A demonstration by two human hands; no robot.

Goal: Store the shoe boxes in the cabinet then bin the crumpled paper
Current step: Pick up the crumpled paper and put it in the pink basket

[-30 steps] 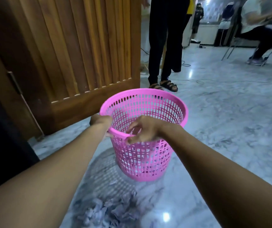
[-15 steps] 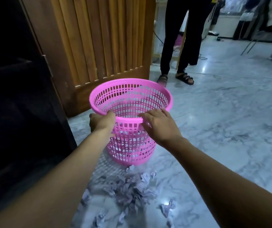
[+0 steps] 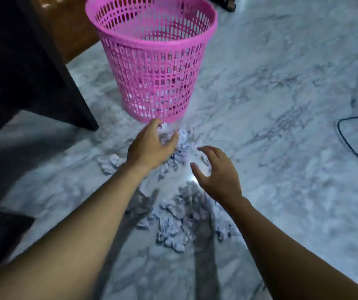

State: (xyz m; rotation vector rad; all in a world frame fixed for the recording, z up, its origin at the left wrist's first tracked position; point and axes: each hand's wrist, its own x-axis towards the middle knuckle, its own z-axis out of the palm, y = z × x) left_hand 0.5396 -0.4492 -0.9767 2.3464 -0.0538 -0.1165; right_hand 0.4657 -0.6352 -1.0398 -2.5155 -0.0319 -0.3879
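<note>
Pink bin (image 3: pixel 152 61) stands upright on the floor (image 3: pixel 282 105) just beyond the crumpled paper (image 3: pixel 173 224), likely to keep drops short. Left hand (image 3: pixel 150 148) curls over a wad by its base; too blurred to confirm a grip. Right hand (image 3: pixel 219 174) is spread and empty above the pile.
</note>
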